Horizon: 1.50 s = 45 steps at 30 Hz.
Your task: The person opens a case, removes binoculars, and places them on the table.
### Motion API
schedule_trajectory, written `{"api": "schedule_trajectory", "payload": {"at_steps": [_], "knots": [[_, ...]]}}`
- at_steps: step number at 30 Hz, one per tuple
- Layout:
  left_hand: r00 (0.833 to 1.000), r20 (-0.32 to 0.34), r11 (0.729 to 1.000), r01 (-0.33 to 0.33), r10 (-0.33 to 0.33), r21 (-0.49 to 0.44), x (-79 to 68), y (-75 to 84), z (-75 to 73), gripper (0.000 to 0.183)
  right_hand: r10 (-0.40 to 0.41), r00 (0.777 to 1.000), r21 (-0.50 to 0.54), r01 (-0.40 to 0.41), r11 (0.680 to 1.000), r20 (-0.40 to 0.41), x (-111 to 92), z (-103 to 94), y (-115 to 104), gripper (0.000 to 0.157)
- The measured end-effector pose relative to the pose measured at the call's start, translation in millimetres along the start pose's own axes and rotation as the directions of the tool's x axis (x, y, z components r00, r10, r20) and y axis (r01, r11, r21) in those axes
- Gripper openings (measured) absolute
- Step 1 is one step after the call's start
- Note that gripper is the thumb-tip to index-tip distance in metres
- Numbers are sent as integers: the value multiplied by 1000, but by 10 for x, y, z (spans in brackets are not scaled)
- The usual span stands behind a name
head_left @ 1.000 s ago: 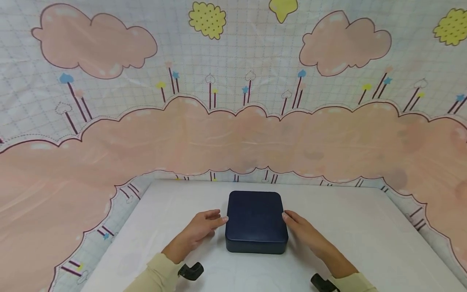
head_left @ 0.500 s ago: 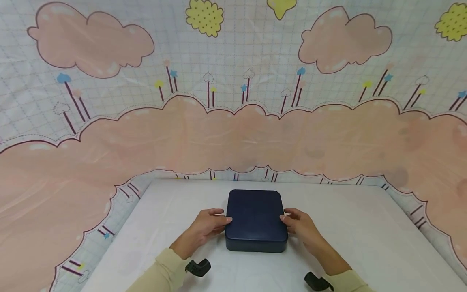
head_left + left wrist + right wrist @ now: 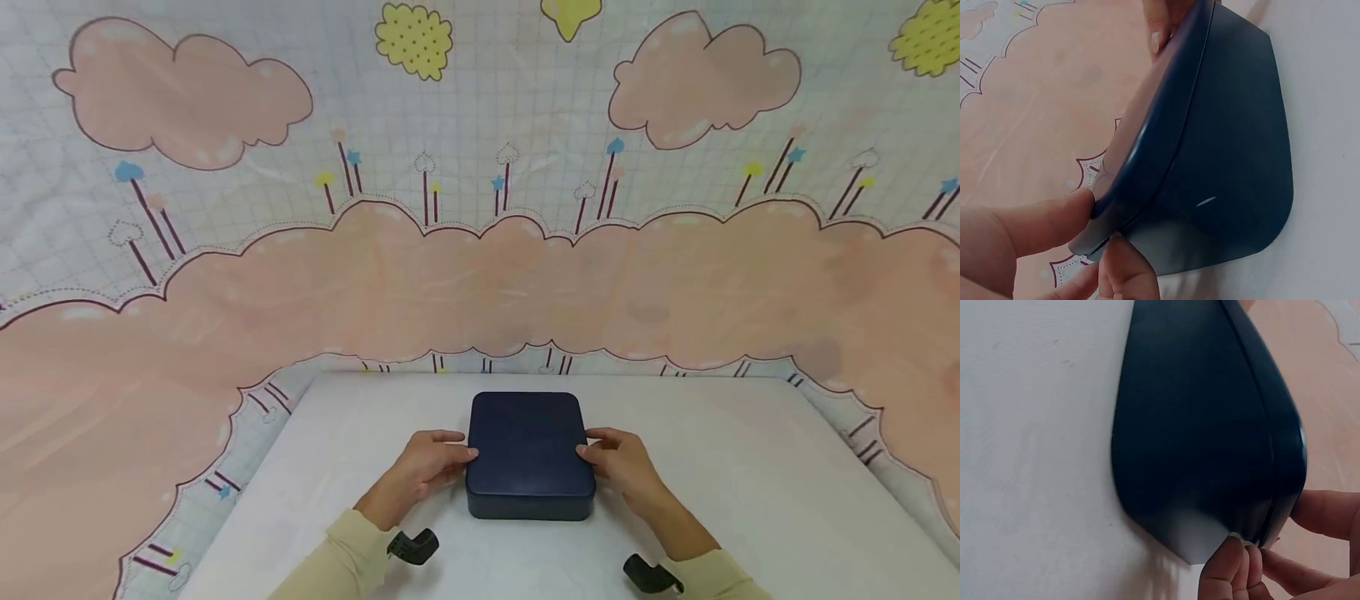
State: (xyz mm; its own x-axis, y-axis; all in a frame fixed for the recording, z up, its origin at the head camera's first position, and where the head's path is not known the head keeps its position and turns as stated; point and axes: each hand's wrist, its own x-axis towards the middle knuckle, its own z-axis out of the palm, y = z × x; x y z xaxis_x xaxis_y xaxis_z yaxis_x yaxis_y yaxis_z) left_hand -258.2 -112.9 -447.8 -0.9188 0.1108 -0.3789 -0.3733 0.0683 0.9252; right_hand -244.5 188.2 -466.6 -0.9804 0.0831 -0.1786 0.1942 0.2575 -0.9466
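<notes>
Where the dark blue box point(image 3: 528, 450) rests on the white table point(image 3: 742, 467), midway between my left hand point(image 3: 420, 467) and my right hand point(image 3: 625, 467), its longer axis apparently running away from me, both pinch its opposite upper edges between thumb and part-curled fingers, neither nearer.

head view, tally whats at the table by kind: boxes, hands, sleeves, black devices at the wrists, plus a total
Dark blue box: 1
Hands: 2
Pale yellow sleeves: 2
Black wrist devices: 2
Total: 7
</notes>
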Motion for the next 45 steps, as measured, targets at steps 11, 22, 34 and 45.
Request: {"api": "schedule_trajectory", "payload": {"at_steps": [11,22,34,45], "knots": [[1000,3,999,28,-27,-33,54,9,-13,43,26,1000,-35,-27,999,-10,-52,-10,-103,37],[997,-30,998,66,-65,24,64,-19,2,45,81,997,-110,-81,991,-8,-79,-30,-168,37],[998,-21,998,65,-65,19,127,1,-65,41,74,997,-159,-76,984,-23,-38,7,-263,33],[995,-30,995,93,-94,-19,145,11,-46,40,112,993,-147,-115,982,-28,-11,-7,-250,31]]}}
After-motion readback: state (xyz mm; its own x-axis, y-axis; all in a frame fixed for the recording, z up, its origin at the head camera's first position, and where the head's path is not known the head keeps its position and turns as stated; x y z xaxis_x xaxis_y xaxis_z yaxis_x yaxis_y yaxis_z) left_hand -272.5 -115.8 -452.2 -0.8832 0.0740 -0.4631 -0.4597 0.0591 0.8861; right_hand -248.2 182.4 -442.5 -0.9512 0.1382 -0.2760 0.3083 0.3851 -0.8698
